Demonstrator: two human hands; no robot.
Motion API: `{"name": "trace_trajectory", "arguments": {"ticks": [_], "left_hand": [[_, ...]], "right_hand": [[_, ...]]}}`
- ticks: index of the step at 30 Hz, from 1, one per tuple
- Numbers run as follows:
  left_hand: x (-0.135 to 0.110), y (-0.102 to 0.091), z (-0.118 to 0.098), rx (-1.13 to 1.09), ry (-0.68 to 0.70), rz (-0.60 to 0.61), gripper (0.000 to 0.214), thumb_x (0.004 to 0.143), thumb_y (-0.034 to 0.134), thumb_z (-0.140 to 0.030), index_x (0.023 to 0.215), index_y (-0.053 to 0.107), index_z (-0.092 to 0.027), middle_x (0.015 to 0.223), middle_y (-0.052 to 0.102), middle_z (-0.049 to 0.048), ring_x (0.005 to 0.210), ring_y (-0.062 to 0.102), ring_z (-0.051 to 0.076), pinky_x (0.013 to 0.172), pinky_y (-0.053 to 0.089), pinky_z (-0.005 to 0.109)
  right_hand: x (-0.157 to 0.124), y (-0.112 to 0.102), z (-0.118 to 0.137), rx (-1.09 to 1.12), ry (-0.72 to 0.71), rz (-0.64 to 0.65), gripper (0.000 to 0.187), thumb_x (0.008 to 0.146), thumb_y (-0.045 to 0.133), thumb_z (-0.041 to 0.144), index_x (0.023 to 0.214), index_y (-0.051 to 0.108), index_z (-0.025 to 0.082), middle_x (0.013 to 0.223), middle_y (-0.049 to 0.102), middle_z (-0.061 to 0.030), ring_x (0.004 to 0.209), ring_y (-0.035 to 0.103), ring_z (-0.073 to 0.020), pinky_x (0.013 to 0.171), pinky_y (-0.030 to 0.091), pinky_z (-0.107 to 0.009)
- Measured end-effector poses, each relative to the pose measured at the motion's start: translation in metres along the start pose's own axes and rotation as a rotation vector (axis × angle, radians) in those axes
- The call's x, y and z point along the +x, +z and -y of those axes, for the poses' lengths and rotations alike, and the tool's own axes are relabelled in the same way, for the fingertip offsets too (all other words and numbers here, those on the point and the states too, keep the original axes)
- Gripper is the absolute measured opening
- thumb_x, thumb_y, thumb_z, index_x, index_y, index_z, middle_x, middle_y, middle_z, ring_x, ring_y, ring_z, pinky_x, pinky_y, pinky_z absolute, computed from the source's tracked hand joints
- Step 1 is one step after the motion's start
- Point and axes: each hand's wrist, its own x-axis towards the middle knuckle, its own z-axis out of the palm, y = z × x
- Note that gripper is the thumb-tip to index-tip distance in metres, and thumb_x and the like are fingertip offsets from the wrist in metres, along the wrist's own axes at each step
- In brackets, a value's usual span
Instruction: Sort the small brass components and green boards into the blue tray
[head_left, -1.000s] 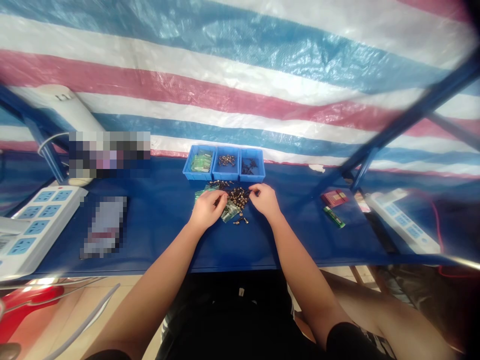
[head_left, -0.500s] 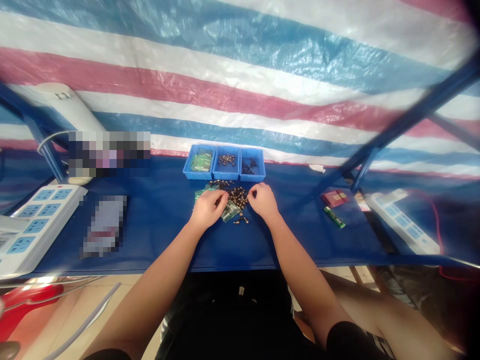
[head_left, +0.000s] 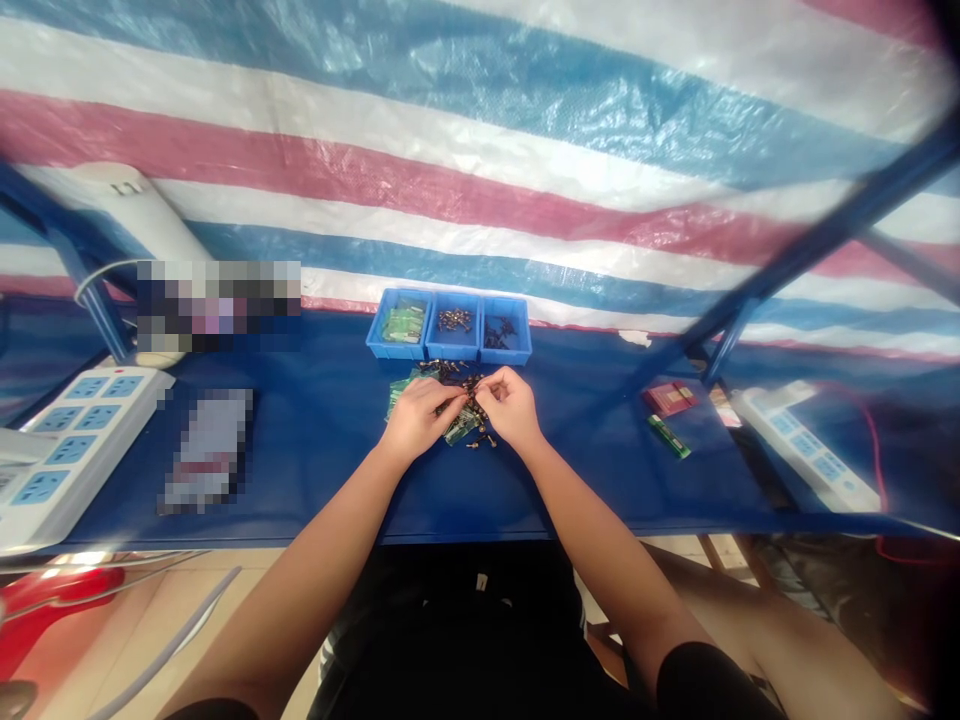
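Observation:
My left hand (head_left: 421, 415) is closed over the left side of a mixed pile, its thumb and fingertips pinched together. My right hand (head_left: 510, 405) is pinched too, its fingertips close to the left hand's over the pile. What either hand holds is too small to make out. Between and below them lie small brass-coloured metal pieces that look like screws (head_left: 480, 440) and green packets or strips (head_left: 457, 428). More green pieces (head_left: 397, 385) show beside my left hand. Dark and brassy small parts (head_left: 442, 368) lie just beyond the fingers.
Behind the pile stand three joined blue bins: the left bin (head_left: 381, 350) with green pieces, the middle bin (head_left: 453, 352) with brassy parts, the right bin (head_left: 506, 356) with dark ones. Power strips (head_left: 82, 440) flank the blue table (head_left: 315, 500). A red box (head_left: 670, 397) lies right.
My right hand has moved left, over the pile, bringing its fingertips near those of my left hand. The left fingers have shifted slightly inward. The bins stay put.

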Motion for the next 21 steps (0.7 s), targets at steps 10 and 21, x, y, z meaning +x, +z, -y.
{"name": "trace_trajectory", "arguments": {"ticks": [10,21], "left_hand": [[-0.0018,0.0003,-0.0012,0.008,-0.069,-0.089,0.016,0.088,0.061,-0.031,0.1,0.068,-0.022,0.08,0.07,0.001,0.073,0.064,0.015,0.074,0.049,0.03],[-0.0045,0.0001,0.0013,-0.006,-0.077,-0.051,0.015,0.091,0.057,-0.031,0.097,0.068,-0.022,0.092,0.072,0.0029,0.08,0.065,0.017,0.077,0.049,0.03]], "right_hand": [[0.0008,-0.0047,0.0051,0.088,0.005,0.074,0.009,0.074,0.064,0.027,0.075,0.058,0.02,0.078,0.067,-0.0026,0.071,0.063,-0.0162,0.067,0.051,-0.03],[0.0014,-0.0018,0.0023,0.189,-0.034,0.125,0.024,0.076,0.07,0.036,0.095,0.067,0.021,0.085,0.069,-0.0035,0.076,0.065,-0.0166,0.074,0.054,-0.032]]}}
